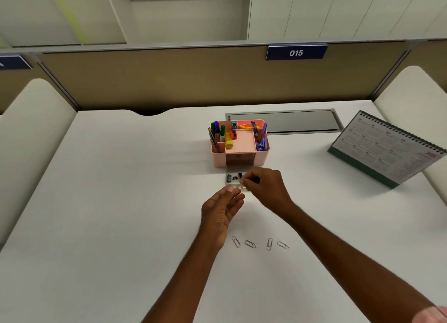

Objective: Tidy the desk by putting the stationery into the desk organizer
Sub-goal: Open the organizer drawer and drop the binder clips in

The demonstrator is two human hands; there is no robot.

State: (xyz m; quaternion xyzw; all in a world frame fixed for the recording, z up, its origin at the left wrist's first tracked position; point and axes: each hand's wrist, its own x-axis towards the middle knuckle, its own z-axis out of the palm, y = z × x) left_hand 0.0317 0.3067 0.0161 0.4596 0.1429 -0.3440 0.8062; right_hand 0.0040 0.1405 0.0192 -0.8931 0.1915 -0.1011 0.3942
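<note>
While the left hand [222,209] lies open, palm turned inward and fingers relaxed and slightly spread, the right hand [264,184] sits just beyond it and to its right with fingers curled and tips drawn against the thumb. Whether anything is pinched there cannot be told.

Count of items:
- One pink desk organizer [219,159], directly beyond both hands.
- One clear drawer [229,181], pulled out from the organizer's front and lying under the right fingertips. The left fingertips are at its near edge; contact cannot be confirmed.
- Black binder clips [234,176] are inside the drawer, just left of the right fingertips. Their number is unclear.
- Four paper clips [250,244] lie loose in a row on the desk, nearer the person than both hands, between the two forearms.
- Two green markers [222,130], one blue marker [216,126], one yellow highlighter [229,143] and several purple pens [262,132] stand in the organizer's upper compartments.

Surface and room: a white desk [121,201]. One spiral desk calendar [387,150] stands well to the right of the right hand. One grey cable-tray lid [290,121] is set into the desk behind the organizer. A tan partition [169,80] closes the far edge and carries a blue plate [296,53] reading 015. Pale shelving [188,15] rises above.
</note>
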